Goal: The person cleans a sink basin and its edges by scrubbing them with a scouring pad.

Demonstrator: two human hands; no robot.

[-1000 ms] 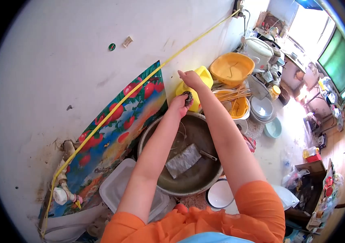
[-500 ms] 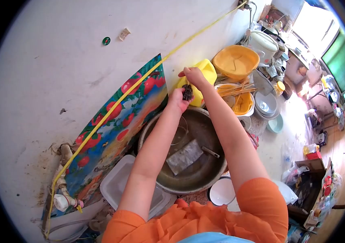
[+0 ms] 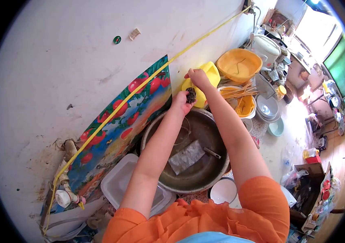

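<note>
My left hand (image 3: 183, 101) is closed around a small dark clump (image 3: 190, 95) and sits over the far rim of a large metal basin (image 3: 168, 184). Just above and to the right, my right hand (image 3: 198, 77) has its fingers pressed together; what they hold, if anything, is too small to make out. Behind both hands stands a yellow jug (image 3: 211, 73). In the basin lie a grey rectangular packet (image 3: 186, 157) and a small peeler-like tool (image 3: 212, 152).
An orange basin (image 3: 239, 65) and stacked metal bowls (image 3: 267, 107) stand at the back right. A white bowl (image 3: 223, 190) and a translucent tub (image 3: 118, 178) flank the large basin. A yellow hose (image 3: 128, 95) runs along the wall.
My right hand's fingers, spread earlier, have drawn together and come lower, nearer the dark clump. My left hand still holds the clump. The view has shifted slightly.
</note>
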